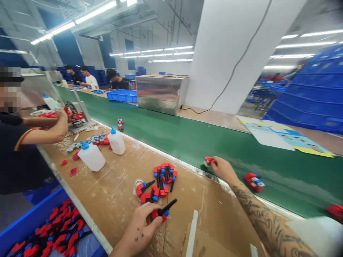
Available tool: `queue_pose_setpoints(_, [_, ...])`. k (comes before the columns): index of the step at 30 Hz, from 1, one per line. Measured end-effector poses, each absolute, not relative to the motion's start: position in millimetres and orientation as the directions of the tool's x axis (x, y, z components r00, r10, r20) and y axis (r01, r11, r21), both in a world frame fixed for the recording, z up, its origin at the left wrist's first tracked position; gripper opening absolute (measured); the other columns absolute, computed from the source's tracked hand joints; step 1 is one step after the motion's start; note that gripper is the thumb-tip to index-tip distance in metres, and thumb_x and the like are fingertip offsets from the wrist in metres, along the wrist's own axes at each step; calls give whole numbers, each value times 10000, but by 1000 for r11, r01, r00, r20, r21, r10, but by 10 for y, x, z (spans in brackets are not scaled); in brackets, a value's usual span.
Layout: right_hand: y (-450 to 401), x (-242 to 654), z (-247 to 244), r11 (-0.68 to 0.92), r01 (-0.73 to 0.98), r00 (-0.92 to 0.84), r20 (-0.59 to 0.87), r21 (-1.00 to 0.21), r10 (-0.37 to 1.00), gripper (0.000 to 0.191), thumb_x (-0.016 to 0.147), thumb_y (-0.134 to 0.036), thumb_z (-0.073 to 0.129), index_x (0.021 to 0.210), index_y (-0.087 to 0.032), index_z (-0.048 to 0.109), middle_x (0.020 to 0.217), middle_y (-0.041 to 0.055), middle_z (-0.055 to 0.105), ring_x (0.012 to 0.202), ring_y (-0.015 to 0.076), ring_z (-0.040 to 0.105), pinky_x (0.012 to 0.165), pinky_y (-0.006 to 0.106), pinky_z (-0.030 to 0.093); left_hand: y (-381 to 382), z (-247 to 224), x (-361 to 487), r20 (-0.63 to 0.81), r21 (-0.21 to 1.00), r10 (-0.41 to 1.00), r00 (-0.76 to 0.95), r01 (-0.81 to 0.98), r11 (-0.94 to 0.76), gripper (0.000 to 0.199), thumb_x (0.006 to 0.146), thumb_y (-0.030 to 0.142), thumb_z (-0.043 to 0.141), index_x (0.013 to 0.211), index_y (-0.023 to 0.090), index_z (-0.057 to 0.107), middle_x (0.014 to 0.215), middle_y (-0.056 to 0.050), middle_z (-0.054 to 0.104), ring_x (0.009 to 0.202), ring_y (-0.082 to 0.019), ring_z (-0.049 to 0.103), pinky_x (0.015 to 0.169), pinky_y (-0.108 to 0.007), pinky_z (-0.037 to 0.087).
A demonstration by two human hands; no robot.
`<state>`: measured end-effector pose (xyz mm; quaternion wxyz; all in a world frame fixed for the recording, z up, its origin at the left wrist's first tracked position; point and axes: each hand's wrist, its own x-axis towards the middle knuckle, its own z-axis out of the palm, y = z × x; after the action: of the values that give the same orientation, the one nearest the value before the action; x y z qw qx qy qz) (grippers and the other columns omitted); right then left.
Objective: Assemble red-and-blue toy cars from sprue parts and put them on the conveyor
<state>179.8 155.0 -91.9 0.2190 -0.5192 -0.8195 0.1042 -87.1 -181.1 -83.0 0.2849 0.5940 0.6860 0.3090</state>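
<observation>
My left hand (143, 225) is closed round a red and blue plastic part with a black rod (167, 207) sticking out to the upper right. Just beyond it, a cluster of similar red, blue and black parts (164, 175) lies on the brown tabletop. Over the near edge of the green conveyor belt, my right hand (223, 169) pinches a small red and white toy piece (207, 161). My right fingers cover part of that piece. Further right on the belt sits a red, white and blue toy assembly (254, 182).
Two white bottles with blue caps, one nearer (92, 157) and one further (117, 142), stand on the table. A blue bin (32, 214) of red and black parts is at lower left. A co-worker (24, 142) works at a small machine. Printed sheets (289, 137) lie beyond the belt.
</observation>
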Motion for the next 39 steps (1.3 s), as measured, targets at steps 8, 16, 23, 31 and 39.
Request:
queue_pose_setpoints(8, [278, 2265, -1209, 463, 570, -419, 245, -679, 874, 329, 891, -259, 373, 1044, -192, 657, 1024, 84, 720, 918, 236, 679, 802, 371, 539, -1846, -894, -637, -98, 513, 992, -74, 851, 114, 311, 957, 257, 376, 1020, 229, 680, 1088, -86, 619, 916, -206, 641, 820, -295, 465])
queue_pose_setpoints(16, [-74, 2240, -1030, 483, 417, -444, 291, -770, 847, 515, 678, -216, 684, 1191, -263, 676, 1233, 80, 648, 1174, 320, 559, 1037, 511, 403, -1819, -889, -515, -142, 415, 986, 93, 909, -26, 373, 762, 121, 541, 1099, 233, 654, 1163, -107, 597, 1028, -260, 601, 910, -344, 460])
queue_pose_setpoints(23, [-421, 2262, -1104, 298, 102, -325, 251, -949, 912, 488, 843, -448, 587, 1280, -230, 573, 1169, 140, 694, 1011, 307, 685, 803, 455, 551, -1833, -744, -512, -81, 877, 995, 53, 479, 46, 387, 755, 310, 634, 1116, 179, 688, 1034, -81, 689, 905, -223, 635, 822, -319, 519])
queue_pose_setpoints(31, [-1036, 2551, -1009, -198, -576, -311, -11, -793, 950, 387, 837, -490, 575, 1128, -262, 692, 1116, 111, 739, 927, 307, 724, 713, 434, 556, -1867, -872, -219, -99, 993, 986, 134, 83, 88, 497, 772, 427, 737, 1203, 192, 655, 1203, -102, 687, 1085, -272, 643, 973, -380, 500])
queue_pose_setpoints(39, [-1028, 2802, -1167, -259, -658, -276, -93, -707, 957, 426, 702, -346, 840, 1101, -257, 718, 1056, 55, 757, 886, 220, 713, 734, 303, 536, -1845, -363, 121, 100, 776, 824, 557, 475, -415, 319, 837, 185, 651, 1154, 208, 666, 1147, -97, 663, 1043, -214, 637, 920, -313, 519])
